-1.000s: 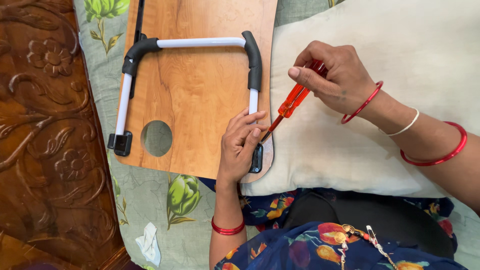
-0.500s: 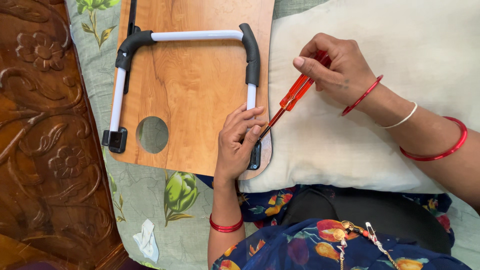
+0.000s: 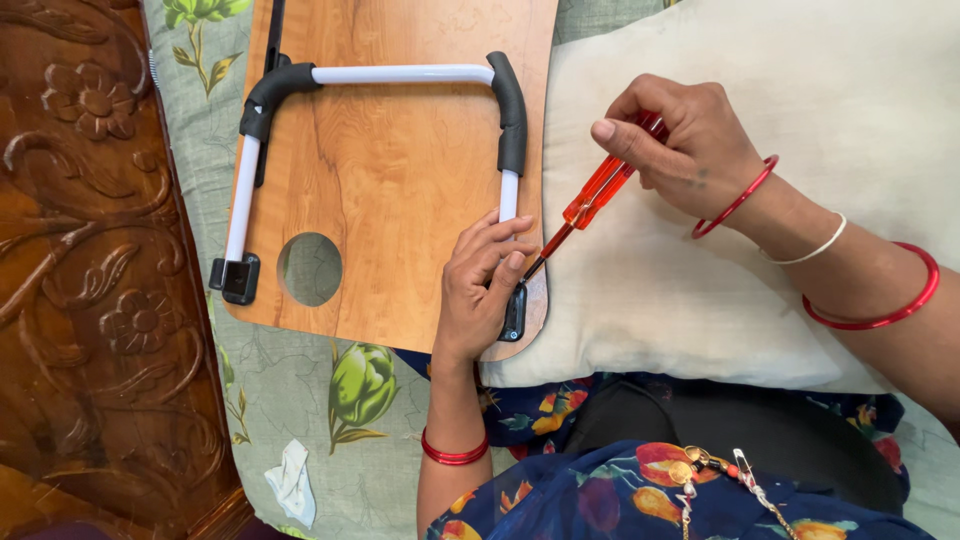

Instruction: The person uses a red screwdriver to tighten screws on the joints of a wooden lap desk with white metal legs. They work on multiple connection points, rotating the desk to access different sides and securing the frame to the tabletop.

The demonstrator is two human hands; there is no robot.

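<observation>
Screwdriver, red-handled, sits grasped in the right hand, tip beside the left hand, whose fingers pinch the black bracket on the wooden board.

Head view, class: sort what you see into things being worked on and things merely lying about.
In use: left hand, right hand, red screwdriver, black bracket, U-shaped leg, wooden board.
Lying about: cream pillow, crumpled tissue, floral sheet, carved wood.

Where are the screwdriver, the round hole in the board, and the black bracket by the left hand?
screwdriver (image 3: 598,190), head view, on its red handle.
round hole (image 3: 310,268), head view, at its middle.
black bracket (image 3: 514,312), head view, on its exposed right edge beside the left hand (image 3: 480,290).
</observation>
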